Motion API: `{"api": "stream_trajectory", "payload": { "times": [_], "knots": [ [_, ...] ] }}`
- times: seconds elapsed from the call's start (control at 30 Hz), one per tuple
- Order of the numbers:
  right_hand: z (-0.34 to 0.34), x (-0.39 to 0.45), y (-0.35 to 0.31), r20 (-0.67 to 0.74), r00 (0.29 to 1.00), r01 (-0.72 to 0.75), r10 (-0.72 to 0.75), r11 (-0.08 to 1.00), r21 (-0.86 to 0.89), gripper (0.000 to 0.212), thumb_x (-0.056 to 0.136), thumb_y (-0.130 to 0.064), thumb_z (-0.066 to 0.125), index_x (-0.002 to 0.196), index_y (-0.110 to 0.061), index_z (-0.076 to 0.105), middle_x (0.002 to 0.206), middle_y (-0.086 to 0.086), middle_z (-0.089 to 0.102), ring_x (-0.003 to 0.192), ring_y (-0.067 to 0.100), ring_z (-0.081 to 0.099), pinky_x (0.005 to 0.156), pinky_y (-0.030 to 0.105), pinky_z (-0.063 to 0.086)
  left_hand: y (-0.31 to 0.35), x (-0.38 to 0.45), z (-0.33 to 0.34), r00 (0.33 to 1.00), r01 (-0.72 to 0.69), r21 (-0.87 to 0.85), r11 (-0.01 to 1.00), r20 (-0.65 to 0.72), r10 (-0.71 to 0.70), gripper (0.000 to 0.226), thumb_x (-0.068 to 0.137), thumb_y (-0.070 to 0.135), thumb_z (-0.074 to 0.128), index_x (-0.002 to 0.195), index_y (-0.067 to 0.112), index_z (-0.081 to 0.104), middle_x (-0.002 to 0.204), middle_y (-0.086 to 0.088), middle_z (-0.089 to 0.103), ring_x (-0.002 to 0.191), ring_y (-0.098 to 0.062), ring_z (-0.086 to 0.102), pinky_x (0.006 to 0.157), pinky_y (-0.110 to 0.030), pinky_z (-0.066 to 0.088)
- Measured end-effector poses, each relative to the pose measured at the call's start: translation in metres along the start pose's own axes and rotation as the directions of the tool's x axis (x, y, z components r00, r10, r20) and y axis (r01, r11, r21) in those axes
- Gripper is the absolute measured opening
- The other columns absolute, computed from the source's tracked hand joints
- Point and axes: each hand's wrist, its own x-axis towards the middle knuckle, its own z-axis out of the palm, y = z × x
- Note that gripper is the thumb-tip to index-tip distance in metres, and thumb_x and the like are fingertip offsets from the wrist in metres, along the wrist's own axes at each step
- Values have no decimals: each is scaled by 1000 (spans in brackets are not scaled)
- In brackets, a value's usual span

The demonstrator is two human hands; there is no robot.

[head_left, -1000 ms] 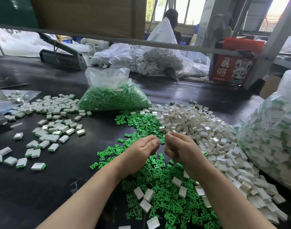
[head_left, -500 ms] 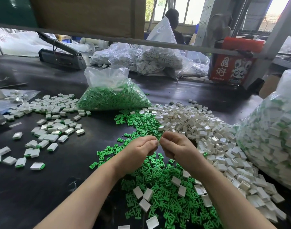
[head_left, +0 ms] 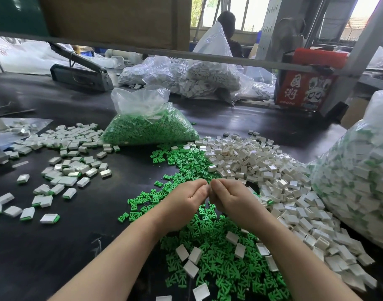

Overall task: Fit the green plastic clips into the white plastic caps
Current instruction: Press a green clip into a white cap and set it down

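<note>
Head view: left hand [head_left: 187,199], right hand [head_left: 234,199] fingertips meeting above green clips [head_left: 210,253].

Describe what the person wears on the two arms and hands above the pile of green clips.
Nothing is worn. The left hand and right hand are bare, with no gloves, rings or finger guards showing. Both forearms are bare up to the bottom edge of the picture: no sleeve, cuff, watch or wristband appears. The fingernails that show look short and unpainted.
</note>
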Motion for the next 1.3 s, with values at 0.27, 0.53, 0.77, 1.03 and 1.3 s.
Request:
{"api": "stream_trajectory", "payload": {
  "times": [0.27, 0.53, 0.77, 1.03, 1.3],
  "knots": [
    [9, 2, 3, -86, 995, 56, -58, 998, -32, 44, 101, -34, 34, 61, -22, 47, 51, -8, 48, 50, 8, 42, 56, 43, 41, -4, 1, 1, 1000, -4, 9, 1000, -10, 4, 30, 93, 40, 39, 86, 18, 57, 74, 9, 55, 68, -3, 48, 68, -29, 44],
    [20, -2, 3, -137, 988, 33, -74, 960, -279, 56, 102, -48, 27, 79, -7, 58, 74, 7, 62, 72, 23, 57, 69, 44, 46, -6, 1, 9, 998, -11, 144, 990, -53, 19, 23, 95, 42, 34, 88, 37, 55, 89, 9, 67, 87, -11, 64, 84, -42, 52],
    [22, -1, 4, -167, 985, -15, -47, 936, -351, 45, 103, -33, 31, 76, -7, 56, 73, 8, 60, 70, 23, 54, 68, 43, 44, -12, 1, 18, 995, -26, 177, 984, -88, 42, 23, 96, 42, 32, 82, 39, 51, 84, 13, 63, 80, -8, 61, 76, -35, 51],
    [25, 0, 3, -188, 980, -8, -72, 919, -395, 51, 94, -41, 19, 70, -12, 53, 71, 6, 60, 68, 21, 54, 66, 40, 44, -13, 1, 20, 993, -25, 213, 977, -107, 49, 24, 96, 41, 30, 79, 38, 48, 80, 15, 59, 75, -8, 58, 69, -29, 47],
    [24, 0, 2, -190, 980, -19, -66, 911, -413, 53, 90, -41, 17, 66, -10, 53, 69, 9, 60, 65, 22, 54, 64, 42, 46, -11, 0, 19, 996, -23, 306, 952, -78, 49, 25, 105, 27, 36, 85, 33, 49, 85, 5, 62, 79, -15, 59, 72, -35, 48]
  ]
}}
